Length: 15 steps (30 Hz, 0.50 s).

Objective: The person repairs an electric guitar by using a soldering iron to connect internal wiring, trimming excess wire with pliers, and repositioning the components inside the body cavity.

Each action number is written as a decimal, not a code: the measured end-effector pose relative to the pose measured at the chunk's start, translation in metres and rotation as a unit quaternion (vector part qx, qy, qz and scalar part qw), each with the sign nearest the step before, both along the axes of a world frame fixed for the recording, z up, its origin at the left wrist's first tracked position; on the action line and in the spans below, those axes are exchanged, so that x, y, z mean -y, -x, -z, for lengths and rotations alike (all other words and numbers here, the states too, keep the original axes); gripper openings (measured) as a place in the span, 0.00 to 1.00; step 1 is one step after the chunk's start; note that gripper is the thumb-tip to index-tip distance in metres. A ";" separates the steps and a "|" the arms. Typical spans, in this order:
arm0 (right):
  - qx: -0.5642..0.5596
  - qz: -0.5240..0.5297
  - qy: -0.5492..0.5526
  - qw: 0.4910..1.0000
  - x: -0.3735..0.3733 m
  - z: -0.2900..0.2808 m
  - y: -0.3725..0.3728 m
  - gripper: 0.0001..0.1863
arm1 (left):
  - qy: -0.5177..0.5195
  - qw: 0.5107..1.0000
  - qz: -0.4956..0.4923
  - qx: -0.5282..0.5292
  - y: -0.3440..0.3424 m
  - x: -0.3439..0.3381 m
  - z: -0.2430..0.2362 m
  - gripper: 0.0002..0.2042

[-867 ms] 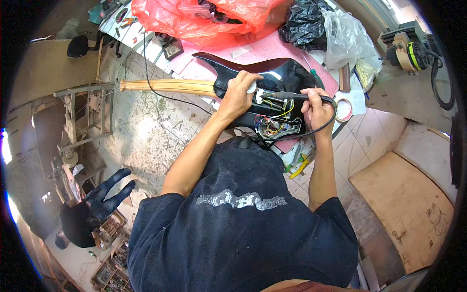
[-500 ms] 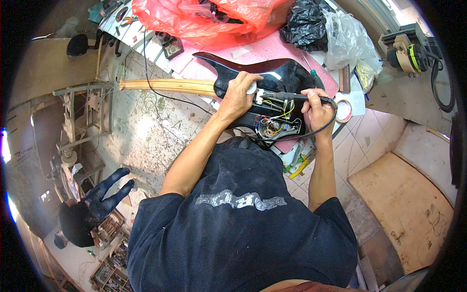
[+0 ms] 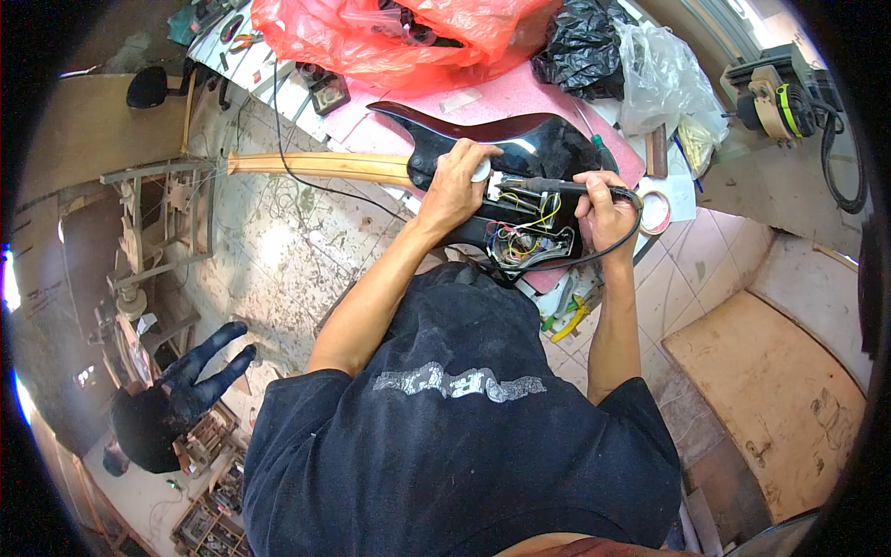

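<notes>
With a white round object (image 3: 482, 171) being pinched by the left hand (image 3: 452, 188) over the electric guitar (image 3: 534, 153) face-down on the pink sheet (image 3: 509, 90), the soldering iron (image 3: 559, 186) is being grasped by the right hand (image 3: 609, 215), its tip best being kept clear of the yellow wires (image 3: 546, 216).

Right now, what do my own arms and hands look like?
The left hand and right hand are ungloved. Both forearms are bare below the short sleeves of a dark T-shirt with a worn, pale print.
</notes>
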State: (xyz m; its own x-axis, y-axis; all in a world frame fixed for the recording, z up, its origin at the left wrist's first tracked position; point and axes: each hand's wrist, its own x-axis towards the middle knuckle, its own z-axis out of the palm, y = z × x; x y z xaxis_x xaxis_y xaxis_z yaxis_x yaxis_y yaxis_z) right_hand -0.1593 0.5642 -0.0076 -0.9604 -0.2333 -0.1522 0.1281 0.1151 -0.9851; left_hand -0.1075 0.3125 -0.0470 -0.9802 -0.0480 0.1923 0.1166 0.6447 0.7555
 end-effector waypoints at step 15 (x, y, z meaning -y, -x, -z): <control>0.007 -0.001 -0.001 1.000 -0.002 0.000 0.000 0.15 | 0.018 1.000 0.020 -0.010 -0.004 -0.003 0.001 0.19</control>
